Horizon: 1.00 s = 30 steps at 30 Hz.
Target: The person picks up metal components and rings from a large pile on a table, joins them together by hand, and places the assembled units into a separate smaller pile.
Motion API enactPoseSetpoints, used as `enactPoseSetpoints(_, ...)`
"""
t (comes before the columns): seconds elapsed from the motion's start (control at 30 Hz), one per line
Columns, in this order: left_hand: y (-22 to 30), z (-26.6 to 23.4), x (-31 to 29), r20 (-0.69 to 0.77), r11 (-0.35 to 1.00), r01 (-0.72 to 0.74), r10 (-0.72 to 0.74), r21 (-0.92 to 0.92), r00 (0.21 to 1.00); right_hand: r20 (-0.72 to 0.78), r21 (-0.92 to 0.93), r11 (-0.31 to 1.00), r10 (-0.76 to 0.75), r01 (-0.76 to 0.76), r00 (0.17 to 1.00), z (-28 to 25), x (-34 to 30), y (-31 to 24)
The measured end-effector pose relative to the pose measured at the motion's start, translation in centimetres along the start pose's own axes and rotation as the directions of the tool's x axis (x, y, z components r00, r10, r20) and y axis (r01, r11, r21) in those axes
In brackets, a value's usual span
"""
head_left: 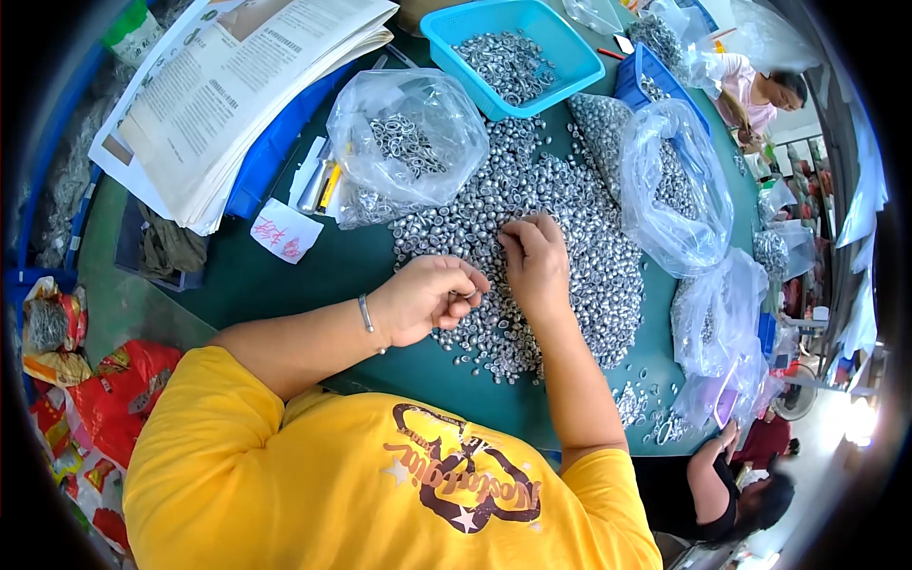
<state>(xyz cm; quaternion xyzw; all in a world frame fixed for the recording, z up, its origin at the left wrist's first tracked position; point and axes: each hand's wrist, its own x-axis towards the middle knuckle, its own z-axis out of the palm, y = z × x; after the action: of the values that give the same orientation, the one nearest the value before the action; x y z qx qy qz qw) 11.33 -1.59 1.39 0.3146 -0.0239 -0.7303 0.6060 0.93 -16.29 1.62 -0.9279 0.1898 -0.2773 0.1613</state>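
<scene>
A broad pile of small silver metal pieces (594, 275), rounded and cup-like, is spread over the green tabletop (356, 271). At the pile's left edge my left hand (429, 299) is closed, its fingers curled toward the thumb; whatever they pinch is too small to name. My right hand (538, 261) is just to the right, over the middle of the heap. Its fingers bend down with thumb and fingertips close together, and I cannot make out what lies between them. The two hands are apart.
Beyond the pile stand a light-blue basin (579, 71) of metal pieces and an open plastic bag (408, 133) of rings. More filled bags (679, 190) line the right. Stacked papers (218, 104), a handwritten note (285, 231) and a yellow cutter (331, 186) lie left. Two people work at right.
</scene>
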Motion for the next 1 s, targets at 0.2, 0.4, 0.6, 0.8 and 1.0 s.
enactPoseSetpoints(0.2,-0.8,-0.4,-0.2,0.061,0.995,0.096,-0.095,-0.022,0.994,0.134,0.763,0.485,0.528,-0.427,0.839,-2.3,-1.2,-0.2)
enactPoseSetpoints(0.4,-1.0,-0.5,0.0,0.085,0.974,0.203,-0.194,-0.1,0.977,0.207,0.31,0.944,0.05,-0.114,0.977,-2.9,0.1,-1.4)
enactPoseSetpoints(0.6,-1.0,-0.6,0.1,0.069,0.977,0.195,-0.19,-0.087,0.979,0.116,-0.086,0.994,-0.064,0.074,0.991,-0.5,0.5,-0.4)
enactPoseSetpoints(0.8,-1.3,-0.6,0.1,0.047,0.983,0.168,-0.164,-0.074,0.985,0.173,0.327,0.844,0.388,-0.425,0.905,-1.6,-1.0,0.4)
enactPoseSetpoints(1.0,-1.4,-0.6,0.1,0.055,0.984,0.154,-0.15,-0.089,0.987,0.617,0.731,-0.08,0.5,-0.677,0.607,-3.6,-1.2,0.3)
